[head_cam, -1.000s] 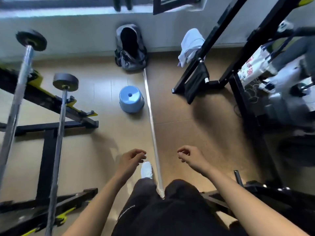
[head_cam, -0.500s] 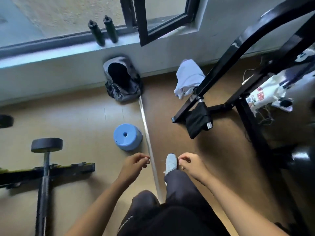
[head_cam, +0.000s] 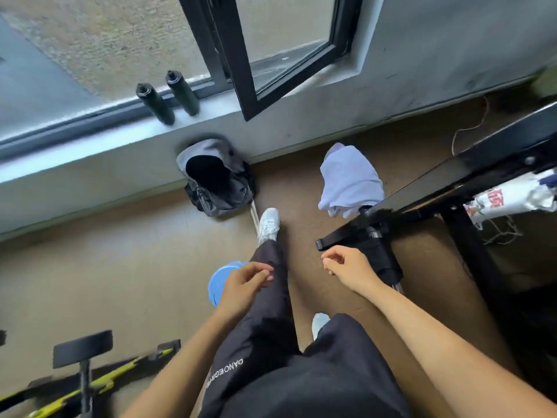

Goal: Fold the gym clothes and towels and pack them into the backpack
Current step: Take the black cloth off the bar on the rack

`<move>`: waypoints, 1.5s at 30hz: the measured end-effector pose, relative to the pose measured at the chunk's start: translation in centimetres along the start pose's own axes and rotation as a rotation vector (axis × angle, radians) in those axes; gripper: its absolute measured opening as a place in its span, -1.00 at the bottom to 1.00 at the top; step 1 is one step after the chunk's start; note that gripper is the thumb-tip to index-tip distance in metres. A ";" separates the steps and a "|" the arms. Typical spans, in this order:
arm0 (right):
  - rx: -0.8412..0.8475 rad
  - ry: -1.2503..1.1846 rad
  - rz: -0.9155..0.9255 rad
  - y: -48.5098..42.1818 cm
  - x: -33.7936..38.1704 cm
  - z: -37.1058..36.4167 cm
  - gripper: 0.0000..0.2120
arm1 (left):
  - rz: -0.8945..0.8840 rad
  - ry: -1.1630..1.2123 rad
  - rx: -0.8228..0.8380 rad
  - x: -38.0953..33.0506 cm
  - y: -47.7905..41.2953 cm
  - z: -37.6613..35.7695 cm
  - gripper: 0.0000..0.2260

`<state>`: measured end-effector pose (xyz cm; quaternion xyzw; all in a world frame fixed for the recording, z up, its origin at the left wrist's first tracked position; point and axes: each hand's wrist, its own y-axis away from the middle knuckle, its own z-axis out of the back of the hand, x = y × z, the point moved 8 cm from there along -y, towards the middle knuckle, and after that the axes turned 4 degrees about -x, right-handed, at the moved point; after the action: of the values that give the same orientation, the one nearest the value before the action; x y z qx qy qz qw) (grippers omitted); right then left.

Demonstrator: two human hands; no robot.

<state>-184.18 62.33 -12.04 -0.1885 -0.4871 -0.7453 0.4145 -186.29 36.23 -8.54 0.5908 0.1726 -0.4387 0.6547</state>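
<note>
Left hand (head_cam: 245,282), right hand (head_cam: 346,267): loosely curled, holding nothing. Backpack (head_cam: 217,179): open, far, against wall (head_cam: 301,116). Cloth (head_cam: 349,179): draped on frame (head_cam: 452,182), right.

1 backpack (head_cam: 223,200), 2 blk bottles (head_cam: 155,104) (head_cam: 182,93), 1 towel (head_cam: 349,179), 1 stool (head_cam: 218,279), 2 shoes (head_cam: 268,224) (head_cam: 319,322)

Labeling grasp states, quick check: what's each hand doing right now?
Left hand: open, loosely curled, holding nothing.
Right hand: open, loosely curled, holding nothing.
</note>
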 end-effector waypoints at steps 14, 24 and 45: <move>-0.291 -0.385 -0.437 -12.6 0.2 -8.7 -0.93 | -0.025 -0.478 0.497 -9.4 -27.4 0.8 -0.87; -0.413 -0.613 -0.645 -7.6 -10.0 -15.1 -0.80 | 0.086 -0.641 0.632 1.7 -26.1 -7.3 -0.83; -1.177 -1.521 -0.706 -6.3 -30.0 -5.4 -0.90 | -0.082 -0.635 0.826 9.1 -25.3 -38.2 -0.70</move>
<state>-171.01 71.71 -38.66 -0.6308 -0.2059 -0.6287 -0.4055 -189.75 70.30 -40.36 0.6306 -0.1988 -0.6529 0.3695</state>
